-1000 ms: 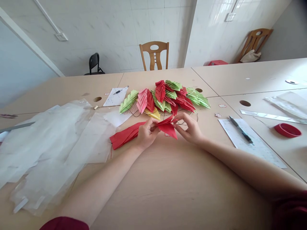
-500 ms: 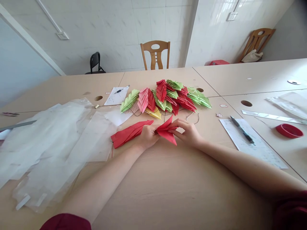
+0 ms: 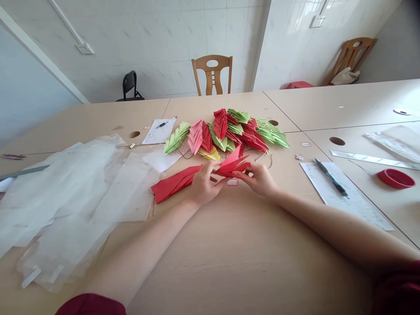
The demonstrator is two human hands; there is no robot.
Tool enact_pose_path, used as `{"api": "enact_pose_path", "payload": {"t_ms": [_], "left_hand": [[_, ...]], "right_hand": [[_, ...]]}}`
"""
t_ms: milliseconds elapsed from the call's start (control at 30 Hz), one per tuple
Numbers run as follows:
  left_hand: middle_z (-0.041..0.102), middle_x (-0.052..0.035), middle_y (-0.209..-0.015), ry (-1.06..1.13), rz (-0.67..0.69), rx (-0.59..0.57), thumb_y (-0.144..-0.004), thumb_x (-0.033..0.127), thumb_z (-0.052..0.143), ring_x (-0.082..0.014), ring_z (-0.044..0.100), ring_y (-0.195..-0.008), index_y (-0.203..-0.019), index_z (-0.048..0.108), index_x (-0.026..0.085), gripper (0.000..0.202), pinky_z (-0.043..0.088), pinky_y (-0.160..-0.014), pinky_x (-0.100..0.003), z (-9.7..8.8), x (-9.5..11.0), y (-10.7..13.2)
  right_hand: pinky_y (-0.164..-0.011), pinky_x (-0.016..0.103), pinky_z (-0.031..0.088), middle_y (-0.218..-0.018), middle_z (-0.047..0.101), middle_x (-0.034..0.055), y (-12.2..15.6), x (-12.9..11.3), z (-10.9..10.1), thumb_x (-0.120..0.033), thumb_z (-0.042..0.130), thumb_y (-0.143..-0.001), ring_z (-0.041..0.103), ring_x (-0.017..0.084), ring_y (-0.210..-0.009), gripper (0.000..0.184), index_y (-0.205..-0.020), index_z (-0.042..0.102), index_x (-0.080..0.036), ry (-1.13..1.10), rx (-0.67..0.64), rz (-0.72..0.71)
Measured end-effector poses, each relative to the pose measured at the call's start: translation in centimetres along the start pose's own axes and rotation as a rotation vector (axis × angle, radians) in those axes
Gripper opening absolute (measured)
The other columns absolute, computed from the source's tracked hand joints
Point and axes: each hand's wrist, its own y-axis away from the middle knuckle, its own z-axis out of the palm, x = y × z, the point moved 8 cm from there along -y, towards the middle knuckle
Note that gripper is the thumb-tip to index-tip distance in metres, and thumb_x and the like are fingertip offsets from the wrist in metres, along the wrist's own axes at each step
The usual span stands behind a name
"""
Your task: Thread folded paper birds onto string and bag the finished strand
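Note:
Between my two hands is a piece of folded red paper [image 3: 232,164], its pointed flaps spread upward. My left hand [image 3: 206,183] pinches its left end, and my right hand [image 3: 257,178] grips its right end between thumb and fingers. Just left of my left hand lies a long pleated red paper piece [image 3: 173,183] with a thread at its far left end. Beyond my hands rests a heap of folded paper pieces [image 3: 226,131] in red, green, pink and yellow, with loose strings. A small red-edged label [image 3: 232,182] lies on the table under the held paper.
Translucent plastic bags [image 3: 78,188] cover the left side of the table. At the right are a paper sheet [image 3: 361,210] with a pen [image 3: 332,178], a clear ruler [image 3: 374,160] and a red tape roll [image 3: 396,179]. A wooden chair [image 3: 212,74] stands beyond the table.
The held red paper has been lifted slightly away from me and turned, its flaps now pointing up. Both hands have shifted their grip, and the small label has come into view beneath.

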Motion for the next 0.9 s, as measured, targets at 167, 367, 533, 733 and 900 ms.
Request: {"api": "enact_pose_path", "payload": {"t_ms": [167, 367, 533, 733, 900], "left_hand": [[0.048, -0.0135, -0.143, -0.277, 0.407, 0.0, -0.084, 0.02, 0.064, -0.0269, 0.044, -0.133, -0.138, 0.041, 0.024, 0.059, 0.043, -0.106, -0.045, 0.1, 4.0, 0.6], [0.048, -0.012, -0.142, -0.315, 0.444, -0.108, -0.087, 0.014, 0.056, -0.0247, 0.051, -0.126, -0.109, 0.061, 0.024, 0.025, 0.046, -0.1, -0.04, 0.9, 4.2, 1.3], [0.045, -0.0114, -0.143, -0.332, 0.464, -0.082, -0.087, 0.011, 0.054, -0.0255, 0.054, -0.119, -0.103, 0.067, 0.024, 0.025, 0.046, -0.096, -0.04, 0.6, 4.0, 1.3], [0.059, -0.0091, -0.118, -0.309, 0.389, -0.004, -0.088, 0.016, 0.057, -0.0197, 0.061, -0.096, -0.109, 0.069, 0.027, 0.026, 0.047, -0.089, -0.036, 0.0, 3.3, 1.0], [0.067, -0.004, -0.099, -0.061, 0.217, 0.196, -0.087, 0.016, 0.06, -0.016, 0.063, -0.09, -0.111, 0.064, 0.025, 0.026, 0.05, -0.082, -0.03, -1.6, 2.5, 0.7]], "right_hand": [[-0.053, 0.026, 0.045, -0.076, 0.069, 0.0019, -0.3, 0.5, -0.1, -0.034, 0.064, -0.086, 0.058, 0.014, -0.062, 0.015, -0.084, 0.067, -0.019, 0.048, -0.004, 0.013], [-0.056, 0.025, 0.046, -0.089, 0.064, 0.0038, -0.3, -1.0, -0.5, -0.032, 0.06, -0.09, 0.058, 0.013, -0.073, 0.018, -0.079, 0.064, -0.019, 0.013, 0.035, -0.12], [-0.06, 0.027, 0.047, -0.08, 0.064, 0.0013, -0.1, -1.0, -0.5, -0.035, 0.058, -0.091, 0.058, 0.014, -0.07, 0.017, -0.085, 0.064, -0.021, -0.003, 0.027, -0.107], [-0.061, 0.028, 0.05, -0.08, 0.065, 0.0022, -0.1, -0.3, -0.3, -0.044, 0.059, -0.089, 0.06, 0.015, -0.071, 0.024, -0.084, 0.061, -0.02, -0.223, 0.029, 0.045], [-0.064, 0.03, 0.052, -0.092, 0.065, 0.0047, -2.1, -0.9, -2.8, -0.049, 0.053, -0.09, 0.062, 0.017, -0.078, 0.03, -0.098, 0.06, -0.021, -0.174, -0.017, 0.1]]}}
